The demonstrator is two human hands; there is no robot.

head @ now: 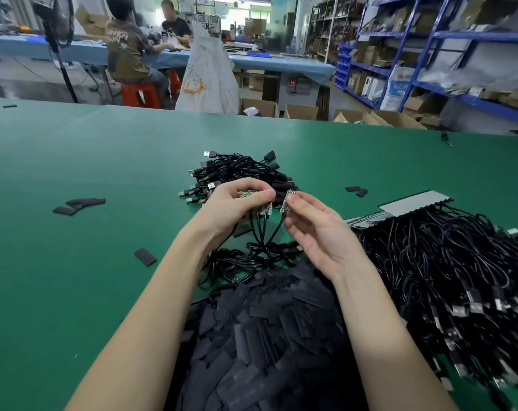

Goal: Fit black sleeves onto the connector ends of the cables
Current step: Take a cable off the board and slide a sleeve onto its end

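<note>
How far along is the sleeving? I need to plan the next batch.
Done: a small heap of sleeved cables lies beyond the hands. In hand: the left hand holds several bare connector boards, and the right hand pinches one more. Left: the large unsleeved bundle at right and the pile of sleeves.

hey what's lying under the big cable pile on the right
A grey-white card pokes out from beneath the cable pile at its far edge. How far the card reaches underneath is covered.
</note>
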